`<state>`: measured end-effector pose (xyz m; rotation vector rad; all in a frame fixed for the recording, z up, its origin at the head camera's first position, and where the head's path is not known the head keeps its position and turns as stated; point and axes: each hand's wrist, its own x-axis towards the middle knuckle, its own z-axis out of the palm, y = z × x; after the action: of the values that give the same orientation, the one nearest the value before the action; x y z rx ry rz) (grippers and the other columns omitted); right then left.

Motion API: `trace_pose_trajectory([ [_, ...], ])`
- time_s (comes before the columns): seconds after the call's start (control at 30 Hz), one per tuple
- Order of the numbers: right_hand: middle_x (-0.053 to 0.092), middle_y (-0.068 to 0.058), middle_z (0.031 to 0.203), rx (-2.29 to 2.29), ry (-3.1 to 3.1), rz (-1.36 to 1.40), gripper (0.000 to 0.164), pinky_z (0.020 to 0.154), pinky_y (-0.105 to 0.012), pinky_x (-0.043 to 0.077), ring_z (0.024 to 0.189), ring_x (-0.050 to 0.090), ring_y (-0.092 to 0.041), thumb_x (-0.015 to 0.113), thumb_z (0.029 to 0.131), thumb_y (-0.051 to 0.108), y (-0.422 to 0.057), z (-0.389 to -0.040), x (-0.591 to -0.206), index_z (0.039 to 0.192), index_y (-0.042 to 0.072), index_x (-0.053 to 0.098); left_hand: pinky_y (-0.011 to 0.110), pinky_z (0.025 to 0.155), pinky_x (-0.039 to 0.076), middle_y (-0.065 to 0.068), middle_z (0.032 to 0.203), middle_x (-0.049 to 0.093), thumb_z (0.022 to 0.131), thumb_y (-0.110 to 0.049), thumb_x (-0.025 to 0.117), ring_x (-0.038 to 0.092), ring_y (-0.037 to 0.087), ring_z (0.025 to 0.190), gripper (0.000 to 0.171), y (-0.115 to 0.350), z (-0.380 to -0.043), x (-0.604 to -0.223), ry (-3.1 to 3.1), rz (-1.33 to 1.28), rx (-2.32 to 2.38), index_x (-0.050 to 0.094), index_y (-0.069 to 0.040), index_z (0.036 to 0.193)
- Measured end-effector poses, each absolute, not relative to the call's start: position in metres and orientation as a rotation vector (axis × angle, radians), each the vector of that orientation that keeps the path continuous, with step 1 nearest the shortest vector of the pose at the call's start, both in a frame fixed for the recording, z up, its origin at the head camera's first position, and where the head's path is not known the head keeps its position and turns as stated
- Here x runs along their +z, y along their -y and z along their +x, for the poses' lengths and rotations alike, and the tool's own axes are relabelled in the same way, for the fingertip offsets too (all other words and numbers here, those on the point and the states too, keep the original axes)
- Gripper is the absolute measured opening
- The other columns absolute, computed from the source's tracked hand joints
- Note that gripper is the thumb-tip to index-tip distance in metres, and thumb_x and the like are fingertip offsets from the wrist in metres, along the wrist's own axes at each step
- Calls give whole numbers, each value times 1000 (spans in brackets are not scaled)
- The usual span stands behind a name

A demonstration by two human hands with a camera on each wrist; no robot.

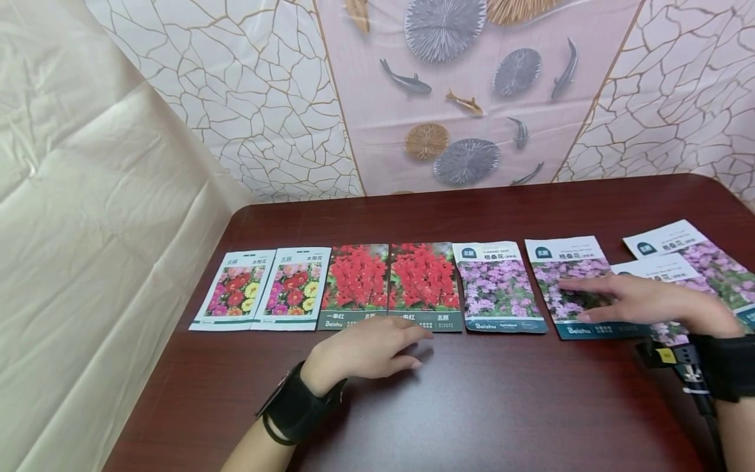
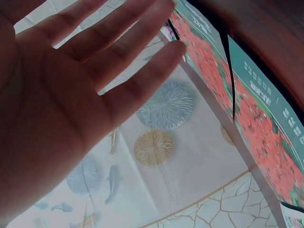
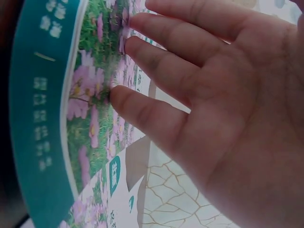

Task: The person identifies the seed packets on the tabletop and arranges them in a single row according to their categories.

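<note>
My right hand point(image 1: 655, 300) lies over a seed packet with purple flowers point(image 1: 572, 269), its fingers extended and fingertips touching the printed front. In the right wrist view, those fingers point(image 3: 156, 109) are straight and touch the purple-flower picture. Two more purple packets, a tilted upper one point(image 1: 716, 265) and a partly covered lower one point(image 1: 655, 267), overlap by the right wrist. My left hand point(image 1: 368, 347), fingers relaxed, hovers or rests by the lower edges of two red-flower packets point(image 1: 358, 278); contact cannot be told. Nothing is held in it in the left wrist view.
Left of the red packets lie two packets with mixed-colour flowers point(image 1: 289, 288). Another purple packet point(image 1: 501, 288) lies right of the red ones, completing a row along the dark wooden table point(image 1: 472, 406). A patterned cloth point(image 1: 265, 98) hangs behind; a cable point(image 1: 708, 406) runs below the right wrist.
</note>
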<state>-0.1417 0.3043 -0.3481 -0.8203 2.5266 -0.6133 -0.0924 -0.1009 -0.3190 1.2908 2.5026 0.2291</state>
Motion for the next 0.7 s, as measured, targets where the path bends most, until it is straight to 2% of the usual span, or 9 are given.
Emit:
trace_pose_trajectory([
  [0.07,45,-24,131,-609,-2532,-815,58,83,-31,46,118,43,-32,60,88,29,-302,-142,-348,133,-2,43,26,93,41,0,116,58,91,-32,56,52,11,109,41,100,-91,-319,-2514,1335,232,52,-13,127],
  [0.17,45,-24,131,-605,-2553,-802,58,84,-37,46,117,42,-39,61,87,29,-298,-142,-348,133,-2,43,25,93,40,1,115,58,91,-32,55,53,11,108,42,98,-90,-320,-2525,1389,244,51,-12,128],
  [0.6,47,-24,129,-630,-2635,-828,53,84,-43,45,116,44,-39,62,87,25,-292,-141,-351,130,-2,47,23,91,41,0,113,58,91,-32,56,52,10,106,41,92,-86,-320,-2522,1472,254,52,-13,127],
  [0.7,48,-26,126,-661,-2702,-773,50,82,-49,45,112,47,-41,62,87,21,-296,-141,-348,129,-3,47,24,93,40,1,116,58,91,-31,55,51,11,109,41,91,-85,-320,-2512,1484,245,52,-12,128],
])
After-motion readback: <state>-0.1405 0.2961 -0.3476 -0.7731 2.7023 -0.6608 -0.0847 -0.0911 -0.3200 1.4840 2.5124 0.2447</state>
